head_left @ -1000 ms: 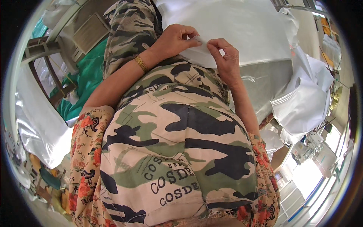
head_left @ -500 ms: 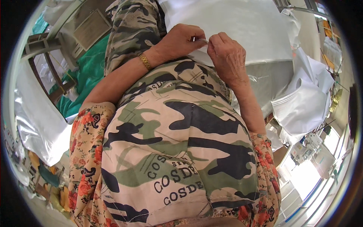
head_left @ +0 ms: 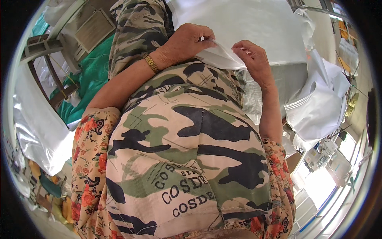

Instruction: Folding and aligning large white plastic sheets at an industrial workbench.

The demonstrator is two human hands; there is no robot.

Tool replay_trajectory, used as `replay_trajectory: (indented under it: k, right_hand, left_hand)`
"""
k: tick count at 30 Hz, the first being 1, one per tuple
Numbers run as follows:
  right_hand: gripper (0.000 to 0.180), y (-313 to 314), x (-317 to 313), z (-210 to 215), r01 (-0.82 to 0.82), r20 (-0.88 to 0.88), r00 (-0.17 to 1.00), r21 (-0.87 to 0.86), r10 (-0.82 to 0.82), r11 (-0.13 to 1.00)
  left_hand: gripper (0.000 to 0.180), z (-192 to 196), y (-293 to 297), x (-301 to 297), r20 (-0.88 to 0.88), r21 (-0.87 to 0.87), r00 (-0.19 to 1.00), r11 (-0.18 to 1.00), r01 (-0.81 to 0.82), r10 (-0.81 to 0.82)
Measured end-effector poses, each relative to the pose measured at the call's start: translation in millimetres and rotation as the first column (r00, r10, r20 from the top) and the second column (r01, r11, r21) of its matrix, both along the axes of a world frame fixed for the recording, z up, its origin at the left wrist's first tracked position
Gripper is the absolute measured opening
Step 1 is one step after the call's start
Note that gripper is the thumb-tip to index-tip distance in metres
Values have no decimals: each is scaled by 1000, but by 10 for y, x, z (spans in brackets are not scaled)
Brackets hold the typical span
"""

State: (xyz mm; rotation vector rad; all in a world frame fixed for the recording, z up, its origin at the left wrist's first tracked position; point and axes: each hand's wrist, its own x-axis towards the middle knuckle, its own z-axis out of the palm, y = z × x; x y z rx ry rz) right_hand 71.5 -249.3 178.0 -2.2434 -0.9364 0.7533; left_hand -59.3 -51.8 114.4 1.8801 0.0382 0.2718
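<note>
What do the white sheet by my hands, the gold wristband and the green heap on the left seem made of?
The broad white plastic-looking sheet: maybe film or coated fabric, satiny, with a soft sheen. The gold, metal-looking linked wristband: likely polished metal, given its glints. The crumpled green fabric-like heap: glossy cloth or woven plastic; its folds shine but leave that open.

Dark printed capital letters [head_left: 193, 204] are running in slanting rows across the beige-green-black camouflage cloth apron [head_left: 234, 159].
</note>
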Motion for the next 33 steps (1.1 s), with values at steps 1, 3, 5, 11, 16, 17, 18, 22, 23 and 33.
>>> replay_trajectory:
  k: [1,3,5,11,16,17,18,22,23,33]
  right_hand:
    - [23,1,2,9,-1,0,1000,1,1,1000]
    - [24,9,4,34,-76,-34,997,-67,74,995]
    - [23,0,20,8,-80,-47,996,-72,77,994]
    - [25,-6,51,-49,-116,-101,989,-85,107,990]
    - [27,4,10,-27,-162,-59,986,-140,155,977]
    - [26,10,-6,-17,-152,-73,987,-117,144,981]
    - [24,13,-14,-13,-141,-87,987,-94,133,986]
    - [22,0,-4,-22,-129,-119,986,-96,117,987]
    - [22,7,-8,-27,-135,-127,984,-101,122,986]
    - [27,-21,22,-100,-128,-163,979,-40,120,991]
  left_hand:
    - [18,4,2,-2,-1,19,1000,1000,-11,11]
    - [19,-90,-12,7,49,32,999,999,-25,23]
    - [20,-108,-11,11,100,44,994,998,-38,33]
    - [20,-107,5,2,80,39,997,999,-17,14]
    - [21,-134,10,2,57,0,998,1000,28,-28]
    - [21,-134,10,-1,57,-1,998,1000,28,-28]
    - [21,-124,15,-9,50,-12,998,999,30,-30]
    - [20,-84,29,-16,12,-44,998,997,60,-60]
    - [20,-90,26,-16,12,-44,998,997,59,-59]
    - [19,-108,10,-23,21,-90,998,994,56,-55]
